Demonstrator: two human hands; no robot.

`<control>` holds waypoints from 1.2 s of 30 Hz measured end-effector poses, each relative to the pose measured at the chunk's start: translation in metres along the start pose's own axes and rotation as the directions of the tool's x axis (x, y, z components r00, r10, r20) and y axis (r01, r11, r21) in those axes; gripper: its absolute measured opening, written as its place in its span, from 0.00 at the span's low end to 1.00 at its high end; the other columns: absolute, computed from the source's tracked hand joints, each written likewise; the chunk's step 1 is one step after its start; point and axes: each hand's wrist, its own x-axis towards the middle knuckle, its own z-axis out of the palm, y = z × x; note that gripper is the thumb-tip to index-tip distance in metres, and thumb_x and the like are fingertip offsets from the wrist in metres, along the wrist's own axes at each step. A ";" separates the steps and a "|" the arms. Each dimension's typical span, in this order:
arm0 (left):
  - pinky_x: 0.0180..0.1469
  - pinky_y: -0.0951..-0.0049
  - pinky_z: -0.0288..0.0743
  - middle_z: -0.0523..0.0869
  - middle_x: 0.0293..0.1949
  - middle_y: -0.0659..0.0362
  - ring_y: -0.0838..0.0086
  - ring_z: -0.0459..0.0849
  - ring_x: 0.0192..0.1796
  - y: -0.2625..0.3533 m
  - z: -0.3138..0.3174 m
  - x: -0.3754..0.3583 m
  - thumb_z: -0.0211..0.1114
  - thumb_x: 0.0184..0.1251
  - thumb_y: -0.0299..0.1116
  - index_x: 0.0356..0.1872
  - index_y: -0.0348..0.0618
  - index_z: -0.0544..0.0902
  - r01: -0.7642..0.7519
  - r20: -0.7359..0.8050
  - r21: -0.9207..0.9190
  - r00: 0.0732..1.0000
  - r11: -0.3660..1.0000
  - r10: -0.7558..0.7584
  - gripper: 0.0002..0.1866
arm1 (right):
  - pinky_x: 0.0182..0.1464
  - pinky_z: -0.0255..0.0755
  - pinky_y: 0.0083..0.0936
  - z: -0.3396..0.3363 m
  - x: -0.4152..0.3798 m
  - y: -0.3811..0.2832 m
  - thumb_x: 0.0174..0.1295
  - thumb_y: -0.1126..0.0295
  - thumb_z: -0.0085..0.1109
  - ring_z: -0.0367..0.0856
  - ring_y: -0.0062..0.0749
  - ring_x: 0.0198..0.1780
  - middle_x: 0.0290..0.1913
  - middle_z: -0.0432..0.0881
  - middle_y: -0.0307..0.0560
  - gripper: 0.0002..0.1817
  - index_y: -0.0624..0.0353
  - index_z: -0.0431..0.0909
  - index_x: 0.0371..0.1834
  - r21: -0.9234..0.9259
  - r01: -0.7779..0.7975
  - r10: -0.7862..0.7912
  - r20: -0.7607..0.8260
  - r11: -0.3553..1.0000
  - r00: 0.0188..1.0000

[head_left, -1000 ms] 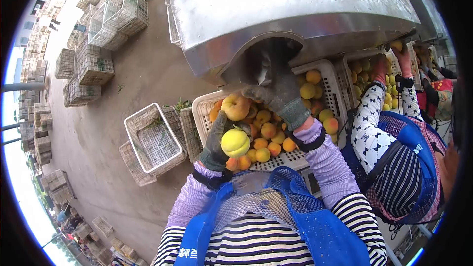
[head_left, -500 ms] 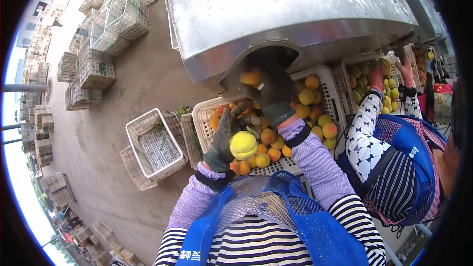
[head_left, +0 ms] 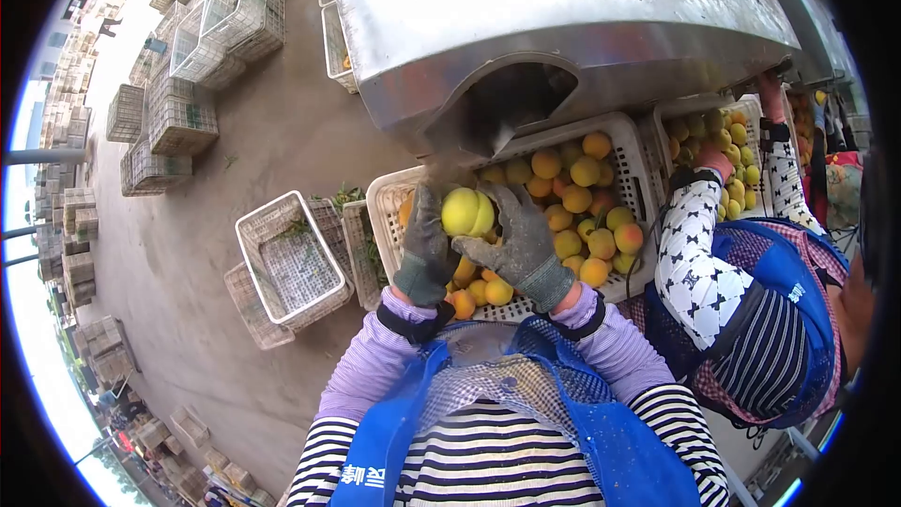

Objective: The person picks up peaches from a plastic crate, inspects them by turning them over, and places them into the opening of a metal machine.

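A yellow-green peach (head_left: pixel 467 213) is held between my two gloved hands, over the front part of a white crate (head_left: pixel 640 164) of orange and yellow peaches. My left hand (head_left: pixel 427 242), in a dark grey glove, is curled against the fruit's left side. On its right side, the fingers of my right hand (head_left: pixel 519 246) wrap round it from the right and below. Loose peaches (head_left: pixel 584 216) lie in the crate to the right of my hands and beneath them. Behind the hands is the dark opening (head_left: pixel 514 99) of a metal machine.
The metal machine (head_left: pixel 563 0) spans the top. An upright-rimmed white crate (head_left: pixel 293 268) stands at left on the floor, with crate stacks (head_left: pixel 178 113) farther back. At right, a co-worker (head_left: pixel 751 310) reaches into another crate of fruit (head_left: pixel 690 108).
My right hand has come back from the machine opening to the yellow-green peach, and the orange peach it held is gone from it. The peach and my left hand have moved up slightly.
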 end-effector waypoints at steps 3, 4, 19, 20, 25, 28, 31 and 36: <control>0.63 0.61 0.80 0.80 0.59 0.50 0.64 0.82 0.60 -0.001 0.007 -0.001 0.47 0.81 0.55 0.66 0.40 0.70 0.060 0.026 -0.063 0.998 0.996 -0.059 0.29 | 0.51 0.78 0.40 0.002 0.003 0.013 0.46 0.52 0.78 0.80 0.51 0.52 0.55 0.77 0.55 0.45 0.58 0.70 0.67 -0.059 0.116 -0.120 -0.066 0.991 0.991; 0.64 0.61 0.79 0.79 0.61 0.50 0.64 0.81 0.61 -0.002 0.000 -0.005 0.47 0.81 0.55 0.67 0.40 0.69 0.096 0.088 -0.088 0.992 0.992 -0.088 0.29 | 0.51 0.78 0.40 0.001 0.002 0.013 0.46 0.53 0.78 0.80 0.51 0.53 0.55 0.77 0.54 0.45 0.58 0.70 0.67 -0.066 0.139 -0.143 -0.066 0.988 0.988; 0.58 0.59 0.75 0.78 0.59 0.55 0.61 0.80 0.57 -0.025 -0.049 0.005 0.44 0.77 0.65 0.70 0.45 0.69 0.200 -0.085 0.046 0.977 0.979 -0.195 0.36 | 0.46 0.75 0.44 0.032 0.109 0.073 0.46 0.45 0.76 0.81 0.48 0.48 0.50 0.81 0.52 0.42 0.54 0.74 0.63 -0.395 0.001 -0.145 -0.333 0.919 0.932; 0.58 0.59 0.75 0.79 0.58 0.55 0.61 0.80 0.57 -0.034 -0.058 0.005 0.45 0.77 0.64 0.70 0.45 0.69 0.238 -0.137 0.099 0.965 0.966 -0.223 0.35 | 0.45 0.76 0.44 0.030 0.120 0.074 0.48 0.46 0.75 0.81 0.48 0.47 0.48 0.82 0.51 0.40 0.53 0.74 0.63 -0.407 0.070 -0.233 -0.365 0.911 0.902; 0.58 0.61 0.75 0.80 0.56 0.47 0.59 0.80 0.57 -0.096 -0.088 0.011 0.53 0.77 0.55 0.67 0.42 0.71 0.054 -0.064 0.852 0.998 0.520 0.000 0.30 | 0.42 0.78 0.43 -0.013 0.107 0.057 0.58 0.54 0.70 0.84 0.48 0.43 0.43 0.85 0.49 0.28 0.55 0.78 0.58 -0.189 0.223 -0.284 -0.416 0.956 0.864; 0.58 0.53 0.75 0.80 0.55 0.41 0.48 0.79 0.58 -0.125 -0.085 0.010 0.63 0.68 0.47 0.61 0.47 0.77 -0.089 0.113 0.992 0.932 0.084 -0.344 0.24 | 0.45 0.79 0.40 -0.007 0.062 0.113 0.61 0.59 0.67 0.85 0.50 0.42 0.41 0.87 0.51 0.21 0.58 0.81 0.54 -0.133 0.098 -0.132 -0.277 0.986 0.952; 0.58 0.54 0.76 0.81 0.55 0.41 0.47 0.80 0.58 -0.171 -0.082 -0.003 0.65 0.64 0.46 0.58 0.50 0.81 -0.228 0.055 0.961 0.710 -0.156 -0.702 0.22 | 0.46 0.79 0.41 0.032 0.018 0.189 0.59 0.58 0.68 0.86 0.50 0.45 0.44 0.87 0.51 0.18 0.55 0.82 0.48 -0.540 -0.145 0.298 0.207 0.829 0.932; 0.57 0.56 0.78 0.83 0.54 0.43 0.47 0.83 0.56 -0.211 -0.083 -0.003 0.66 0.60 0.43 0.56 0.50 0.84 -0.348 0.056 0.911 0.639 -0.223 -0.767 0.22 | 0.52 0.78 0.41 0.090 -0.024 0.241 0.48 0.51 0.75 0.86 0.49 0.48 0.45 0.87 0.52 0.28 0.54 0.81 0.49 -0.744 -0.165 0.614 0.381 0.647 0.691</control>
